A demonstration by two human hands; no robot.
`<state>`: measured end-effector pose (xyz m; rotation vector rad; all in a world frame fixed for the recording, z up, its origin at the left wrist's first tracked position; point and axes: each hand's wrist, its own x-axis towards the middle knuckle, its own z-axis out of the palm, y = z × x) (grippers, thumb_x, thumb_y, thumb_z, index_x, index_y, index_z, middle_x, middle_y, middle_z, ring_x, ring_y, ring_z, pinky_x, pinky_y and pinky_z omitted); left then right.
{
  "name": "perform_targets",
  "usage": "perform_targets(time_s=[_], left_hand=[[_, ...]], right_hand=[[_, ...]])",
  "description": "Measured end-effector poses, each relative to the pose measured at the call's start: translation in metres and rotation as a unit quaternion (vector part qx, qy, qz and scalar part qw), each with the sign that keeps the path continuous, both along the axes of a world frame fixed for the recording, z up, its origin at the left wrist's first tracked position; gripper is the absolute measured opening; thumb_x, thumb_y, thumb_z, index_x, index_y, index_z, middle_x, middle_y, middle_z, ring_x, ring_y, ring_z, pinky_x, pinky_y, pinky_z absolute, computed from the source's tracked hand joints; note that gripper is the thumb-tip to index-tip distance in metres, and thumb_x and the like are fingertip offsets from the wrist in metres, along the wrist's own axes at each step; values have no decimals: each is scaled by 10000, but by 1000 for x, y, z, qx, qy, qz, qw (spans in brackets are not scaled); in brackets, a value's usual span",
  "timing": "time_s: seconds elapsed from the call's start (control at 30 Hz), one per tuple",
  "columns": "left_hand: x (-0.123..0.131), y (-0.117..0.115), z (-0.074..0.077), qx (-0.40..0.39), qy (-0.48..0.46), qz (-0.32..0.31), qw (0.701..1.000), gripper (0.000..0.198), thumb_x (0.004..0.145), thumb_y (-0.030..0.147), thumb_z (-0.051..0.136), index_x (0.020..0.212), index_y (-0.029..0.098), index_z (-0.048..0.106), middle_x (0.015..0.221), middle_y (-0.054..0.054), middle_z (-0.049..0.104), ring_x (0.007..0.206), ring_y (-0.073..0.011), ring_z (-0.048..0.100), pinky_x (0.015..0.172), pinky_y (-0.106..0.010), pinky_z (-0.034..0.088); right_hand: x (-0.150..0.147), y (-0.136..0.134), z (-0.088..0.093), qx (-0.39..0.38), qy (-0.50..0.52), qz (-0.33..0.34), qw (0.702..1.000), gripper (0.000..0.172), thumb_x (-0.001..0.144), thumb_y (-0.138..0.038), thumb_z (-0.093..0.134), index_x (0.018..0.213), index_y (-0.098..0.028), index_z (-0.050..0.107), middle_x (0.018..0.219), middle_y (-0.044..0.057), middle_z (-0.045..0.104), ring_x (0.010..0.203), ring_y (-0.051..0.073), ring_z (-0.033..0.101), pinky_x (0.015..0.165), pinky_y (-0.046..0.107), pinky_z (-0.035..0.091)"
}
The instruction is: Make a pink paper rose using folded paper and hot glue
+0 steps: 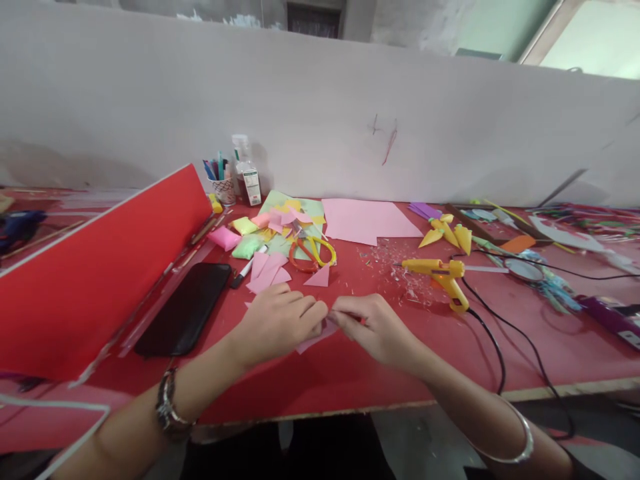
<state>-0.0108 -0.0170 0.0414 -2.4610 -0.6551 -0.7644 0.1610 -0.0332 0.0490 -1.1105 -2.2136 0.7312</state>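
Observation:
Between my two hands is a piece of pink paper, mostly covered by my fingers. My left hand has its fingers curled over the paper's left side. From the right, my right hand pinches its edge, thumb against forefinger. The fingertips of both hands nearly meet. Just beyond them lie a small pink paper triangle, more pink cut pieces, and scissors with red and yellow handles.
A yellow glue gun with a black cord lies to the right. Yellow paper cones and a pink sheet are farther back. At left are a black phone and a standing red board. A bottle stands by the wall.

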Motion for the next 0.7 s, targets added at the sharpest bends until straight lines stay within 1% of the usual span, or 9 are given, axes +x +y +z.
perform_targets(time_s=[0.17, 0.27, 0.37, 0.43, 0.5, 0.57, 0.6, 0.63, 0.7], left_hand=[[-6, 1, -7, -36, -5, -1, 999, 260, 803, 118, 377, 562, 176, 457, 419, 57, 493, 382, -84, 412, 442, -247, 227], [-12, 0, -8, -57, -9, 18, 998, 279, 784, 103, 351, 535, 177, 452, 399, 57, 498, 369, -82, 411, 434, -240, 227], [-25, 1, -8, -61, -2, 40, 997, 301, 768, 95, 333, 504, 178, 452, 380, 54, 487, 362, -81, 408, 436, -235, 241], [-37, 4, -8, -74, -8, 66, 995, 309, 768, 100, 327, 505, 181, 466, 376, 55, 480, 364, -80, 408, 441, -226, 254], [-47, 7, -8, -109, -10, 118, 987, 292, 776, 142, 328, 535, 184, 487, 401, 47, 501, 378, -89, 417, 438, -225, 262], [-51, 8, -5, -150, -64, 165, 973, 281, 803, 175, 324, 593, 177, 511, 503, 25, 568, 450, -100, 476, 474, -221, 312], [-49, 8, -2, -177, -92, 155, 968, 285, 825, 190, 310, 636, 173, 523, 572, 11, 597, 517, -108, 514, 513, -220, 346], [-46, 7, 1, -200, -112, 128, 965, 288, 846, 217, 300, 690, 169, 537, 636, -2, 614, 599, -120, 543, 564, -225, 375], [-35, 2, 6, -241, -70, 72, 965, 280, 849, 346, 340, 885, 160, 547, 792, -35, 635, 740, -161, 559, 639, -262, 399]], right_hand=[[13, -4, 3, -27, -29, -24, 999, 313, 832, -257, 405, 536, -167, 360, 489, -64, 342, 464, 47, 318, 460, 168, 250], [25, -6, 4, -43, -45, -36, 997, 319, 834, -266, 400, 532, -166, 380, 494, -56, 390, 472, 52, 362, 473, 173, 273], [36, -9, 3, -62, -49, -39, 996, 324, 838, -275, 390, 532, -167, 395, 493, -51, 423, 472, 56, 396, 483, 174, 296], [41, -9, 3, -65, -44, -46, 996, 325, 837, -275, 388, 530, -169, 393, 489, -51, 426, 470, 57, 406, 485, 173, 305], [44, -9, 2, -63, -37, -58, 996, 327, 835, -270, 391, 524, -169, 387, 485, -51, 419, 468, 57, 405, 483, 173, 307], [44, -8, 1, -61, -32, -62, 996, 323, 833, -263, 395, 525, -168, 389, 485, -52, 414, 467, 56, 400, 480, 172, 305], [43, -7, 1, -59, -30, -54, 996, 317, 833, -265, 400, 531, -167, 398, 492, -51, 417, 472, 55, 398, 481, 172, 304], [41, -6, 1, -56, -27, -41, 997, 311, 832, -269, 405, 539, -165, 410, 500, -51, 421, 477, 54, 395, 482, 171, 304], [36, -5, 1, -48, -23, -5, 999, 308, 831, -283, 418, 549, -161, 430, 508, -53, 416, 480, 50, 379, 481, 167, 300]])
